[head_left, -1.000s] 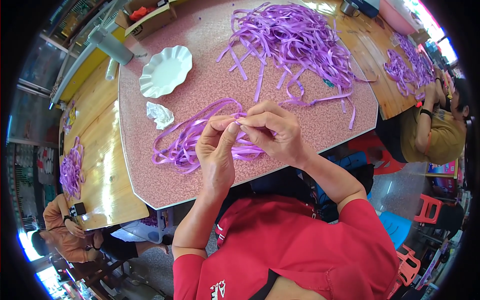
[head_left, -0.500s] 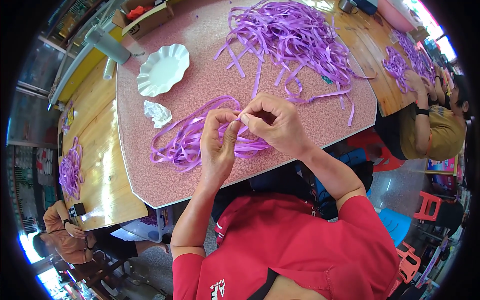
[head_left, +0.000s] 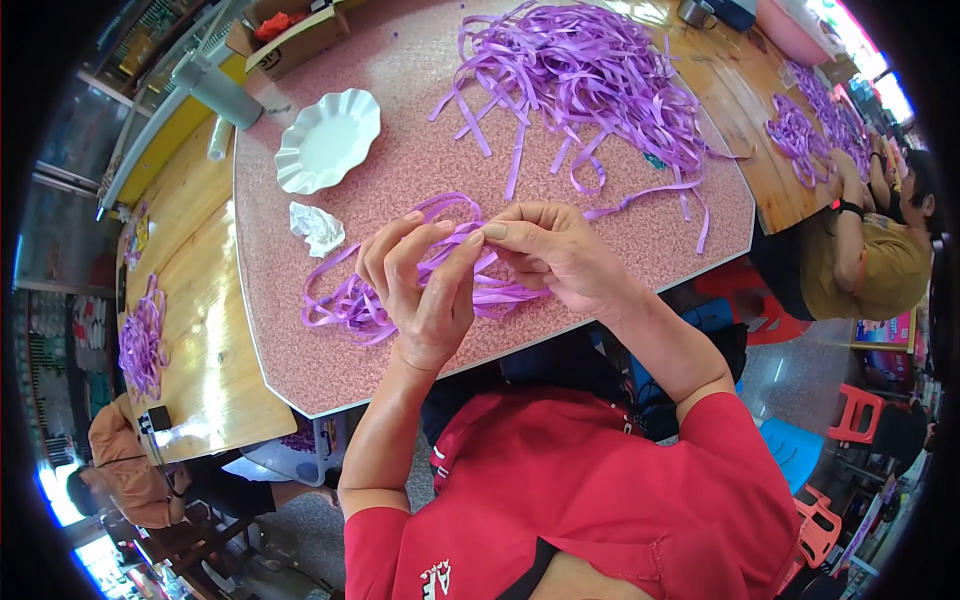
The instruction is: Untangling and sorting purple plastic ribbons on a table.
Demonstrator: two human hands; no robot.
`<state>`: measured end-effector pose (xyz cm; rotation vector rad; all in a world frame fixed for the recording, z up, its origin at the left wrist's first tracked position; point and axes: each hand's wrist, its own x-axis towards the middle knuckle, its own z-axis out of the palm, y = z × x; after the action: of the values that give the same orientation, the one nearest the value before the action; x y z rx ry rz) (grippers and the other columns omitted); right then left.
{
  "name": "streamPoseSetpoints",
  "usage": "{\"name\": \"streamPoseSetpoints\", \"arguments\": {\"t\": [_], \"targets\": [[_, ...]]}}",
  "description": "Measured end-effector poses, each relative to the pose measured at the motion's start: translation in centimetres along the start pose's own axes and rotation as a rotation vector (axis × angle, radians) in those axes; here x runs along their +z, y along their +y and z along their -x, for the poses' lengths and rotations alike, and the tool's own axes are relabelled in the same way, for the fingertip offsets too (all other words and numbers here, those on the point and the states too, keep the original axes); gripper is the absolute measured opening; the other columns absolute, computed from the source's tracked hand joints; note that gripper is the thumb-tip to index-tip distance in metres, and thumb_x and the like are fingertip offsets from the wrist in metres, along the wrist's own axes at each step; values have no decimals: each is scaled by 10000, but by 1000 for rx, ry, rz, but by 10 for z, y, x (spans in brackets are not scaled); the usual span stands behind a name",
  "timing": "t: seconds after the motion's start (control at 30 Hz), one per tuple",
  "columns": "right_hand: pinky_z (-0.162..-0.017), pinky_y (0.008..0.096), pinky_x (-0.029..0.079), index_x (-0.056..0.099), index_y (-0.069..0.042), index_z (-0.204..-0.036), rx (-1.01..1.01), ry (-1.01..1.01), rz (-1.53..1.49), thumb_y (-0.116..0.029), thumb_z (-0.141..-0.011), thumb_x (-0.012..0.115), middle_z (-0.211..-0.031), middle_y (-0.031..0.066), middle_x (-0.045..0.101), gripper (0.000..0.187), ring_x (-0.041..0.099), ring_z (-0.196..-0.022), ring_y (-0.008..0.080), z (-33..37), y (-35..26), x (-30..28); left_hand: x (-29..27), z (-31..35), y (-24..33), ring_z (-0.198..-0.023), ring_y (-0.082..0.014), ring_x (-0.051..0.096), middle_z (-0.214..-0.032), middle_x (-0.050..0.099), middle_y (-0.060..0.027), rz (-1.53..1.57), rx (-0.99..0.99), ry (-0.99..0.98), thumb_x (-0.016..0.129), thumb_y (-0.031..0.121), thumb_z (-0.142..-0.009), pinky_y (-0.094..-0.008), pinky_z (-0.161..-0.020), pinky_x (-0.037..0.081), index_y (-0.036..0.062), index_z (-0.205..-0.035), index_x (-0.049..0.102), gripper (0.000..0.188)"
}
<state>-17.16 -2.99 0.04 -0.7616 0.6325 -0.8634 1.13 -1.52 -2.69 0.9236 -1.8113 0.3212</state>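
My right hand is closed in a pinch over the table's near half, with a thin bit of purple ribbon at its fingertips, mostly hidden. My left hand meets it there; its thumb tip touches the right fingertips, while its other fingers are spread apart. Below and behind both hands lies a looped bundle of purple ribbon. At the far right of the table spreads a large tangled heap of purple ribbons, with loose ends hanging toward me.
A scalloped white dish and crumpled white tissue lie to the left. Behind stand a grey-green bottle and a cardboard box. Co-workers sit on both sides, with purple ribbons on the left wooden table and more on the right.
My left hand's fingers have uncurled and spread leftward from their pinch. My right hand has turned slightly and stays closed. The ribbon strand running from the hands to the heap no longer shows.
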Motion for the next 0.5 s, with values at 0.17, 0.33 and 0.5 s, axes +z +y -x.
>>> {"name": "streamPoseSetpoints", "arguments": {"t": [0.17, 0.33, 0.5], "targets": [[-436, 170, 255, 707, -76, -958, 33, 23, -1, -220, -961, 647, -665, -88, 509, 156, 369, -521, -16, -2, -1, -1, 2, -1, 2, -1071, -262, 546, -1094, 572, -18, -55, 44, 19, 746, 99, -748, -435, -914, 384, 195, -1009, 676, 287], [-431, 173, 258, 705, -68, -973, 57, 12, -81, -206, -961, 646, -675, -83, 527, 150, 388, -520, -12, -4, 3, -3, 6, -3, 8, -1011, -262, 544, -1028, 563, -43, 12, -137, -12, 760, 64, -749, -408, -874, 374, 134, -949, 629, 249], [-534, 193, 364, 704, -12, -965, -323, 171, 277, -158, -945, 666, -729, -28, 584, 152, 493, -638, 19, -1, 13, 9, 6, -5, 16, -996, -266, 543, -1005, 569, -87, 206, -393, -45, 747, 41, -769, -394, -875, 379, 82, -945, 631, 215]]}}
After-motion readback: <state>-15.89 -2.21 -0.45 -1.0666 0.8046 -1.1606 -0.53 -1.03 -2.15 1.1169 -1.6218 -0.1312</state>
